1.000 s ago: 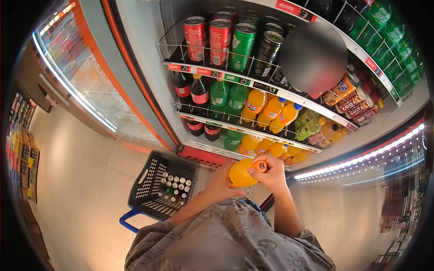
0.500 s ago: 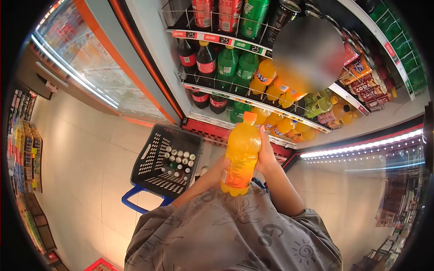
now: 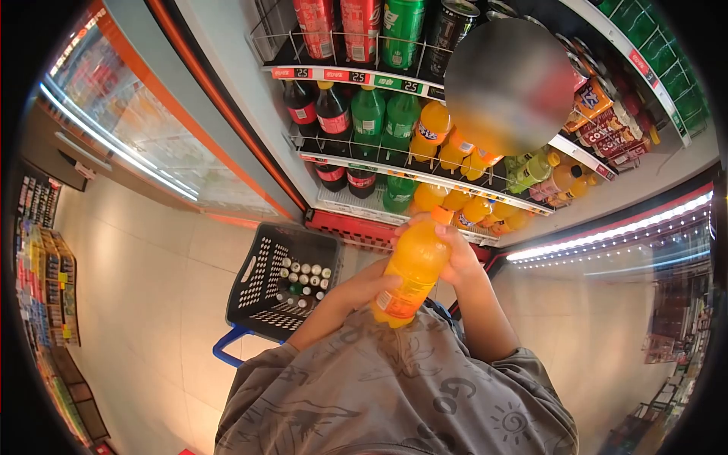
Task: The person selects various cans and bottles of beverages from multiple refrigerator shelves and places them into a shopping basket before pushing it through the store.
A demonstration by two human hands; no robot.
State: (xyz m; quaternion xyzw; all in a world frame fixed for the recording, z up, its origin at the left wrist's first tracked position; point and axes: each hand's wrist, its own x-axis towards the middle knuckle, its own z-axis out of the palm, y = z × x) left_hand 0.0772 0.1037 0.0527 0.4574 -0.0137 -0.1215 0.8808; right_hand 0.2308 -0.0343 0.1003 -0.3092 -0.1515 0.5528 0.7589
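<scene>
A large bottle of orange drink [image 3: 418, 262] with an orange cap is held in front of my chest, its top tilted to the right. My left hand [image 3: 371, 284] is wrapped round the lower left side of the bottle, its thumb on the label. Around the upper part, just below the cap, my right hand [image 3: 459, 254] is closed. The far sides of both hands are hidden behind the bottle. Some fingertips show behind the bottle's neck.
An open drinks cooler ahead has wire-fronted shelves [image 3: 364, 77] of cans and bottles. A black basket [image 3: 254, 284] with a blue handle and several cans stands on the floor at left. Glass doors flank the cooler. A blurred patch covers part of the shelves.
The bottle has tilted, its cap moving right and slightly down. My right hand has moved up beside the neck. The view has shifted slightly.
</scene>
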